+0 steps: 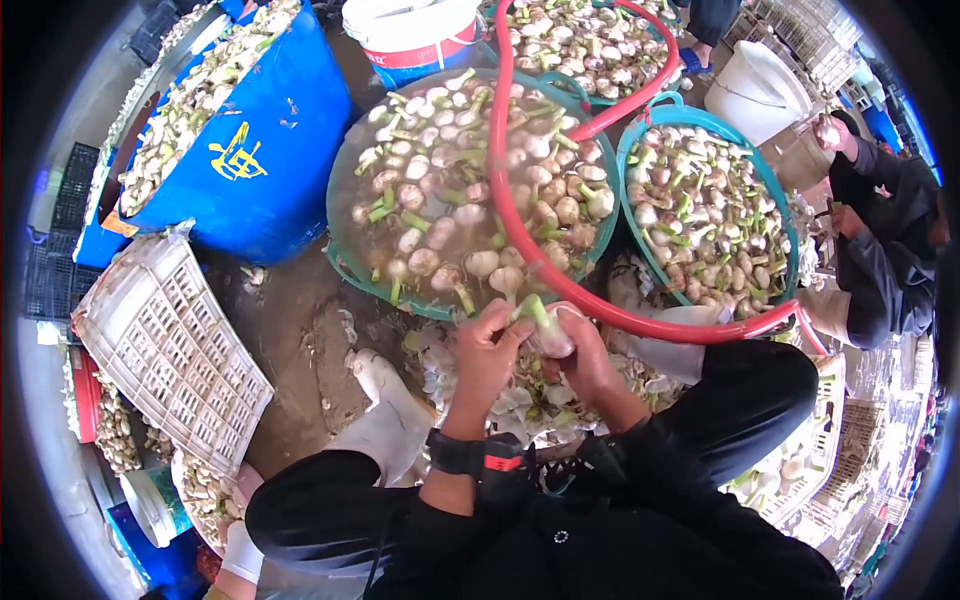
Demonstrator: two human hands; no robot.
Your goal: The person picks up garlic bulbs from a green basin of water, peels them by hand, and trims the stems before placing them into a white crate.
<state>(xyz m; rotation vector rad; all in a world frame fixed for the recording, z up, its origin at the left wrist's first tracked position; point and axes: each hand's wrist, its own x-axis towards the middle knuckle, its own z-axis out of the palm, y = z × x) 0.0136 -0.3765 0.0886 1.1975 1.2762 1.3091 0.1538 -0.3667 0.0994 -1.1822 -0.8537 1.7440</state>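
My right hand [592, 365] is wrapped round a garlic bulb [552, 338] with a short green stem that points up and to the left. At the stem side, my left hand [486, 350] is closed, its thumb and forefinger pinched against the bulb's skin or stem; what exactly lies between them is partly hidden. Below both hands lies a heap of pale garlic peelings [520, 400]. Just beyond them stands a wide green tub [345, 270] of murky water with many garlic bulbs floating in it.
A red hose [497, 150] loops over the tub and runs right. Another green tub [790, 225] of garlic stands at right, a blue bin [290, 120] at left. A white crate [180, 350] leans at left. Another person's hand [848, 220] shows at far right.
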